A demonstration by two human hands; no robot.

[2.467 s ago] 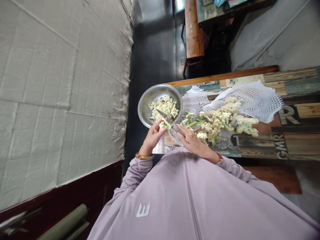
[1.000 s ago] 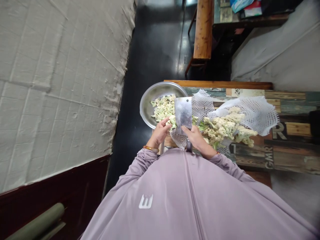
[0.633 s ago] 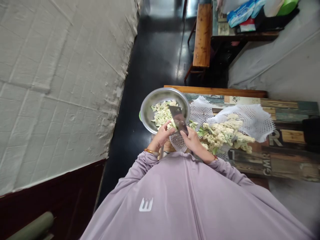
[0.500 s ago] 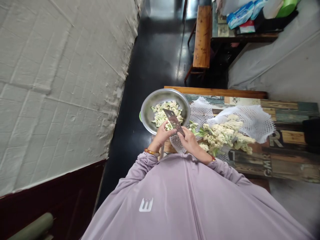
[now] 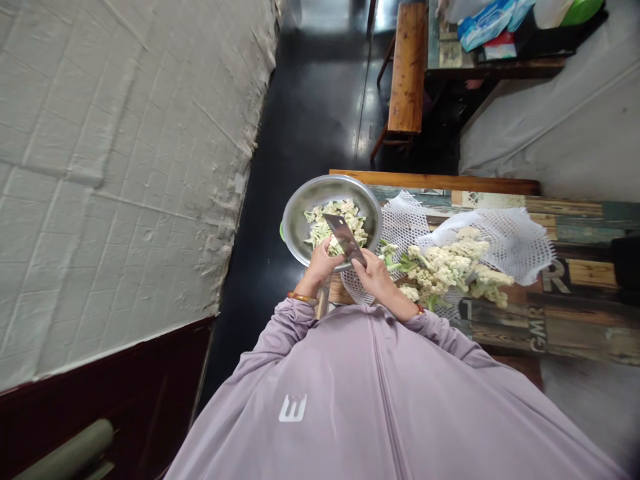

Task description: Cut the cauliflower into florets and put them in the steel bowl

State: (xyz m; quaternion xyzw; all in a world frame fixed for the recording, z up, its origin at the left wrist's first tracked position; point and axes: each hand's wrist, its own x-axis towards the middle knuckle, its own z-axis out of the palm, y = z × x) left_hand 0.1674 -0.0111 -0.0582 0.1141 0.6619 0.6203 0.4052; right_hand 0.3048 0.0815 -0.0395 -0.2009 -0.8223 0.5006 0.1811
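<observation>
R hand (image 5: 374, 279) is clenched round the handle of a cleaver (image 5: 344, 237), grip just below centre of frame; handle itself is hidden in the fist, only the blade shows. Blade runs up and left from the fist, flat face tilted toward the camera, its tip over the near side of the steel bowl (image 5: 300, 207). L hand (image 5: 320, 263) sits just left of the blade w/ fingers pinched on a small cauliflower floret (image 5: 334, 248), floret touching the blade edge. Both hands are close together, nearly touching, over the bowl's near rim. An orange bangle (image 5: 301, 297) rings the L wrist; a red bead band (image 5: 420, 309) peeks out at the R cuff.

Bowl holds a heap of cut florets (image 5: 340, 215), pale w/ green stems. It stands at the table's (image 5: 575, 313) left end, centre of frame, partly overhanging the edge. Just right of the bowl lies white mesh netting (image 5: 520, 240) spread on the table, w/ a pile of uncut cauliflower pieces (image 5: 450, 263) on it, right of centre. Table top is printed w/ plank pattern and letters.

Lower frame is filled by the person's lilac zip jacket (image 5: 380, 400). Left half shows a grey quilted wall covering (image 5: 115, 167) above a dark red skirting. Dark glossy floor (image 5: 320, 100) runs up the middle; a wooden bench (image 5: 407, 67) stands at top centre beside another table (image 5: 500, 63) w/ packets on it, top right.
</observation>
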